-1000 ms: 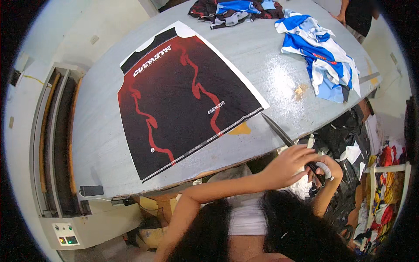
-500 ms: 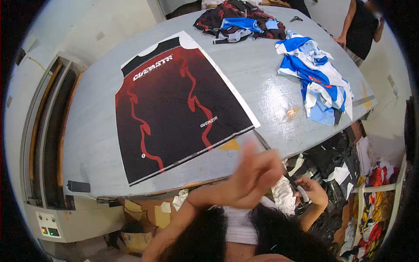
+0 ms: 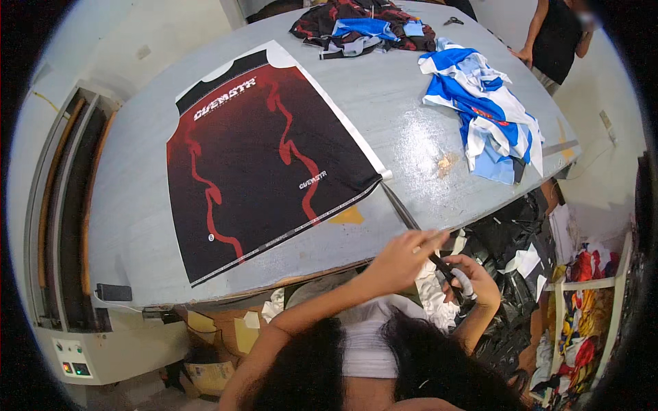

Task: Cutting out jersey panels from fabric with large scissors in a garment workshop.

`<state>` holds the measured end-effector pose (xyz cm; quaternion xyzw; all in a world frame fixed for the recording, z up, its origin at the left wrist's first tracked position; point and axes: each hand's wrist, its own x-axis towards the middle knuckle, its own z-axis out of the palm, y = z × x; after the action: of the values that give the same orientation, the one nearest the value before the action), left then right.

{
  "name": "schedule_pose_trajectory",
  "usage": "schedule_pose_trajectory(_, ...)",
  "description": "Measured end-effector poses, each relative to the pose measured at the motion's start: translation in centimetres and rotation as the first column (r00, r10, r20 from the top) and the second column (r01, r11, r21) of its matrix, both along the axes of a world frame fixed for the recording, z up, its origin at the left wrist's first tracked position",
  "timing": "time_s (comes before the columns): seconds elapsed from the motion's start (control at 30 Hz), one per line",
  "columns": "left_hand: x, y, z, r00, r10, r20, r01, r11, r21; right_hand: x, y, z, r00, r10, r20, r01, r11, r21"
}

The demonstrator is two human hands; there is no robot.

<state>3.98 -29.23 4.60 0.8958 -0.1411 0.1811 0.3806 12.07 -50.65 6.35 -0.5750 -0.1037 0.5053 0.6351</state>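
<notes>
A black and dark-red jersey panel (image 3: 253, 171) with a white margin lies flat on the grey table. My right hand (image 3: 476, 284), off the table's front edge, is closed round the handles of long dark scissors (image 3: 403, 207); one handle is wrapped in white. Their blades point up and left, with the tip at the panel's lower right corner, where a bit of the white margin (image 3: 386, 175) curls up. My left hand (image 3: 404, 259) is over the scissors near the blades' base, fingers stretched out and holding nothing I can see; whether it touches them I cannot tell.
Dark-red and blue fabric pieces (image 3: 363, 29) are heaped at the far edge, near small scissors (image 3: 453, 21). Blue and white cloth (image 3: 480, 103) lies at the right. A person (image 3: 554, 41) stands beyond. A black box (image 3: 114, 292) sits front left, beside a long machine (image 3: 68, 212).
My left hand has come out of a blurred, curled pose to stretched fingers over the scissors. The scissors' tip remains at the panel's corner, whose white margin now curls up. The whole view has shifted slightly.
</notes>
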Motion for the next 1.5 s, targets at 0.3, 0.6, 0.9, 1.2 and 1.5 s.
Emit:
schedule_pose_trajectory(0.3,1.0,8.9,-1.1,0.906,0.423,0.034,-0.422,0.891,0.164,-0.4,-0.1,-1.1,0.966,0.184,0.181,-0.192,0.981,0.029)
schedule_pose_trajectory(0.6,0.2,2.5,-1.5,0.958,0.0,0.288,0.016,0.998,-0.057,-1.0,0.3,0.1,0.984,-0.045,0.173,0.03,0.996,0.087)
schedule_pose_trajectory(0.9,2.5,-3.4,1.2,0.898,-0.283,0.337,0.331,0.939,-0.092,-1.9,0.8,0.5,0.934,-0.17,0.314,0.152,0.985,0.081)
schedule_pose_trajectory(1.2,2.2,-2.4,1.0,0.92,-0.132,0.368,0.197,0.97,-0.146,0.1,-0.6,-0.2,0.943,-0.291,0.162,0.262,0.949,0.177)
schedule_pose_trajectory(1.5,2.3,-3.0,1.0,0.925,-0.142,0.353,0.24,0.937,-0.253,1.1,-1.6,-1.9,0.783,-0.031,0.621,-0.109,0.976,0.186)
